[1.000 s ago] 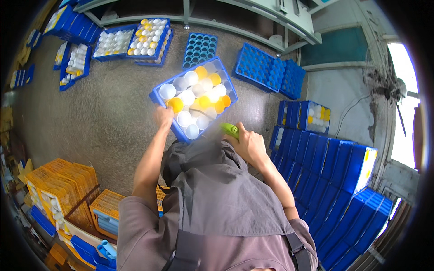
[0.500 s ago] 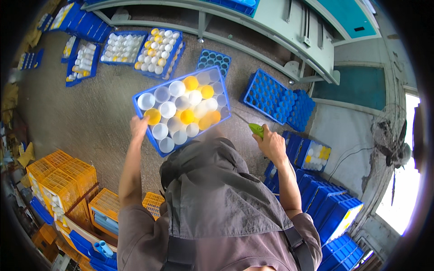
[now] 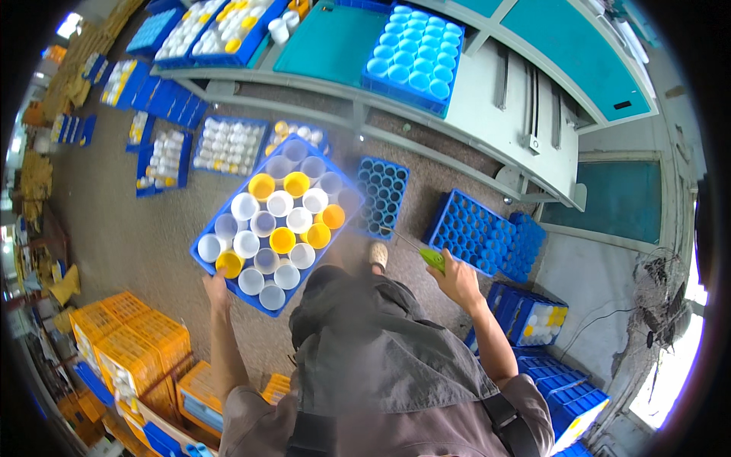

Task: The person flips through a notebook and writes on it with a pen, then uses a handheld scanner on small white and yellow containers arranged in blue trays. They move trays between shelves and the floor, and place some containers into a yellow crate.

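Observation:
My left hand [image 3: 218, 291] is closed on the near-left corner of a blue crate [image 3: 268, 310], which is tilted in the air. White cups [image 3: 246, 244] and yellow cups [image 3: 282, 241] stand in it in rows, open ends up. My right hand [image 3: 459, 280], away from the crate, grips a green-handled tool [image 3: 432, 260] with a thin metal rod. The rod points up and left toward a blue crate [image 3: 383, 186] of round-holed cells on the floor; I cannot tell whether its tip touches it.
A long workbench [image 3: 487, 114] runs across the far side, bearing a crate of light-blue cups [image 3: 411, 53]. Blue crates with round cells [image 3: 468, 228] lie at the right on the floor. Stacked yellow crates [image 3: 141, 346] stand near left, blue crates [image 3: 556, 388] near right.
The held crate has moved left and turned, with its left corner lower. My right hand has come slightly nearer my body with the tool. The view has shifted, showing more of the bench.

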